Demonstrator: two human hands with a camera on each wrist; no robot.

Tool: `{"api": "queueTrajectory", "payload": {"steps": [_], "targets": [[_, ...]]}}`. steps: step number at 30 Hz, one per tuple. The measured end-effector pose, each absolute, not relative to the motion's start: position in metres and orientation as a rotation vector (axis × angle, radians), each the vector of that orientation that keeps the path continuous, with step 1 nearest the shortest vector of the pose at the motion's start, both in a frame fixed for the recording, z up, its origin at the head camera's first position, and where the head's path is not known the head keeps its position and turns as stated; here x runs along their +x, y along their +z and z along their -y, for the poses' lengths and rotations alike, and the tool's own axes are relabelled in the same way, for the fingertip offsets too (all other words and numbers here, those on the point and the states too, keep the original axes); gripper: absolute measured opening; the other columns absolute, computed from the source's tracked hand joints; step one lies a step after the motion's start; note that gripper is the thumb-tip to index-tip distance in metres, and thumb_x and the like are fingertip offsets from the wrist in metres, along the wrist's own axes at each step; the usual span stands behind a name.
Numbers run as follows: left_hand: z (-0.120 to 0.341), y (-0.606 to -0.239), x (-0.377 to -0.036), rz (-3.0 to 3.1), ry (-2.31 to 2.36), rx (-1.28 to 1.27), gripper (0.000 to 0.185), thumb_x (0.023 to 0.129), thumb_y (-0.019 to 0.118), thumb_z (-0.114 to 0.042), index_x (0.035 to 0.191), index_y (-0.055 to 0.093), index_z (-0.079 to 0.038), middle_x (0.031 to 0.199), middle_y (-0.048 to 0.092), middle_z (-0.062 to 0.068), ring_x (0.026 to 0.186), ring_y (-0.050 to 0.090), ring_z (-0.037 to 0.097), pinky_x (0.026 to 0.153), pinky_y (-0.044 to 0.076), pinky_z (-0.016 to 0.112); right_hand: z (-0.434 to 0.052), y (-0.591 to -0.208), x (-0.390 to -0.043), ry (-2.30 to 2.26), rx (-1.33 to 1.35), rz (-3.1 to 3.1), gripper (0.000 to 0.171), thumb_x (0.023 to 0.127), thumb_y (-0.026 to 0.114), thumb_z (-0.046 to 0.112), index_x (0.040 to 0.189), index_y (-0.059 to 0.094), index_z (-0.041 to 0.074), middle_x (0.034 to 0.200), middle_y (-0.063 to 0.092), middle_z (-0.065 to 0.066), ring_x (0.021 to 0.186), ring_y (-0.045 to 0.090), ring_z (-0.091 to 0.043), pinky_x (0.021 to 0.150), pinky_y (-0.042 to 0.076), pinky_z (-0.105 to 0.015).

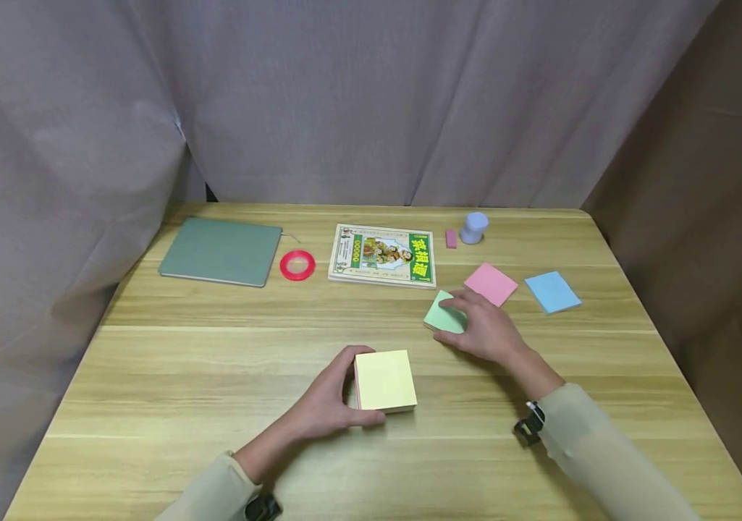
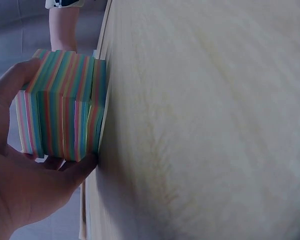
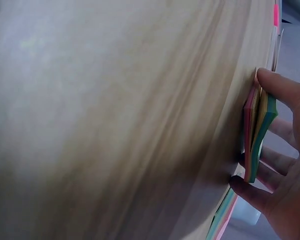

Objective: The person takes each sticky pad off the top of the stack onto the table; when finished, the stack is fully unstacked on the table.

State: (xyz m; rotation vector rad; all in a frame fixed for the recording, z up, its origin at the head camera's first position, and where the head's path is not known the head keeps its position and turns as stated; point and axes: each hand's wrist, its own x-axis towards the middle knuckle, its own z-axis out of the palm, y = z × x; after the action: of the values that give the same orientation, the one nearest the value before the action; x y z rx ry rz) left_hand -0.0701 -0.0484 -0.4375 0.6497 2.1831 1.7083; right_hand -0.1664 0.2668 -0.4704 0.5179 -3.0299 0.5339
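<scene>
Both wrist views are mostly blurry wood grain, so they only help at the edges. The right hand (image 1: pixel 484 329) covers about half of the green note pad (image 1: pixel 444 315) from the head view, and the right wrist view cuts the pad off at the frame edge, so I can't see its full outline. There it shows as a thin multicolour stack, bent slightly, with a fingertip on one edge and the thumb at the other; so the grip is curled round it, pinching it against the counter (image 1: pixel 214 362).

The left hand (image 1: pixel 331 398) sits nearer the front edge, fingers curled round the left side of the thick yellow-topped note block (image 1: pixel 384 380), thumb along its near edge. The left wrist view shows the block's striped rainbow sides, resting flat on the counter.

Further back: pink notes (image 1: pixel 491 284), blue notes (image 1: pixel 552 291), a book (image 1: pixel 382 255), a red tape ring (image 1: pixel 297 265), a grey-green tablet (image 1: pixel 221 251).
</scene>
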Motion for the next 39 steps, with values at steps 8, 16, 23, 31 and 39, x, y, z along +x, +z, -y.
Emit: {"api": "queueTrajectory", "payload": {"steps": [8, 16, 23, 31, 39], "targets": [[0.048, -0.438, -0.07, -2.185, 1.712, 0.646, 0.082, 0.065, 0.089, -0.002, 0.134, 0.045, -0.002, 0.118, 0.059, 0.007, 0.105, 0.055, 0.025, 0.1, 0.037, 0.055, -0.268, -0.471, -0.166, 0.486, 0.527, 3.069, 0.061, 0.08, 0.076, 0.052, 0.126, 0.066, 0.013, 0.14, 0.051, -0.013, 0.133, 0.041, -0.036, 0.097, 0.04, -0.06], [0.048, -0.436, -0.07, -2.19, 1.705, 0.647, 0.081, 0.065, 0.089, -0.002, 0.133, 0.045, -0.002, 0.118, 0.059, 0.007, 0.105, 0.055, 0.025, 0.1, 0.038, 0.055, -0.269, -0.468, -0.166, 0.468, 0.552, 3.086, 0.06, 0.083, 0.074, 0.051, 0.128, 0.065, 0.012, 0.142, 0.049, -0.015, 0.133, 0.04, -0.038, 0.096, 0.04, -0.062], [0.049, -0.445, -0.072, -2.199, 1.693, 0.663, 0.083, 0.065, 0.09, -0.005, 0.134, 0.044, -0.004, 0.12, 0.058, 0.005, 0.107, 0.055, 0.022, 0.1, 0.038, 0.052, -0.265, -0.455, -0.163, 0.426, 0.578, 3.092, 0.06, 0.086, 0.068, 0.054, 0.13, 0.064, 0.014, 0.143, 0.047, -0.014, 0.131, 0.042, -0.036, 0.093, 0.042, -0.062], [0.05, -0.476, -0.08, -2.238, 1.635, 0.676, 0.088, 0.064, 0.093, -0.017, 0.136, 0.042, -0.02, 0.122, 0.056, -0.007, 0.108, 0.054, 0.013, 0.099, 0.04, 0.044, -0.222, -0.411, -0.135, 0.645, 0.839, 3.016, 0.06, 0.09, 0.061, 0.058, 0.137, 0.059, 0.019, 0.147, 0.045, -0.005, 0.135, 0.04, -0.027, 0.104, 0.036, -0.053], [0.052, -0.478, -0.08, -2.305, 1.537, 0.702, 0.091, 0.065, 0.093, -0.027, 0.14, 0.041, -0.023, 0.128, 0.049, -0.007, 0.113, 0.05, 0.014, 0.1, 0.04, 0.042, -0.179, -0.399, -0.097, 0.656, 1.307, 2.958, 0.075, 0.085, 0.063, 0.064, 0.148, 0.043, 0.028, 0.154, 0.035, 0.001, 0.139, 0.032, -0.017, 0.11, 0.031, -0.044]]}}
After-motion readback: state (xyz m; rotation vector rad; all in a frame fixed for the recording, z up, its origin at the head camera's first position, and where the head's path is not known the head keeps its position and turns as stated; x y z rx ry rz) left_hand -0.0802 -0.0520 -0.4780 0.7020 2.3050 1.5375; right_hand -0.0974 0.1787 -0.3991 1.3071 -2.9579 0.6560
